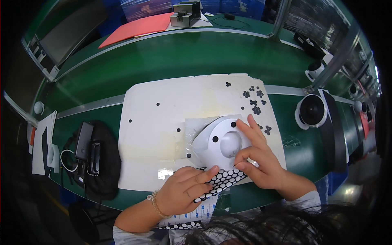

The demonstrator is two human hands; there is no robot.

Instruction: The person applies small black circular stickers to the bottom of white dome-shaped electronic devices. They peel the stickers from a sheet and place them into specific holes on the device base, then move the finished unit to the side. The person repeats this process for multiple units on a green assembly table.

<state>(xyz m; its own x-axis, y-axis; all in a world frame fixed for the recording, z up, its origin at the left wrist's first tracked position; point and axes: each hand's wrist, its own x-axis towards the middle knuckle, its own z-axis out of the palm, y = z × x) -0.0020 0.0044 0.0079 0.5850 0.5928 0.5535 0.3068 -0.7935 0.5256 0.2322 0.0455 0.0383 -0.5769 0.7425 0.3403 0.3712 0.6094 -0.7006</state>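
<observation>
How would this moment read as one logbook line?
left hand: holding white-dotted black sheet | right hand: at white part | white part: two black dots showing

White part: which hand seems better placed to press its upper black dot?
Probably the right hand: its fingertips lie beside the upper dot, while the left hand holds the dotted sheet.

White moulded part [228, 143], right of centre in the frame: smooth and rounded, its face with a circular recess turned upward. Two black round pads [215, 139] sit on this face, one left of the recess, one above it. Black sheet [224, 178] with white circles, lower centre: oblique, partly hidden.
</observation>
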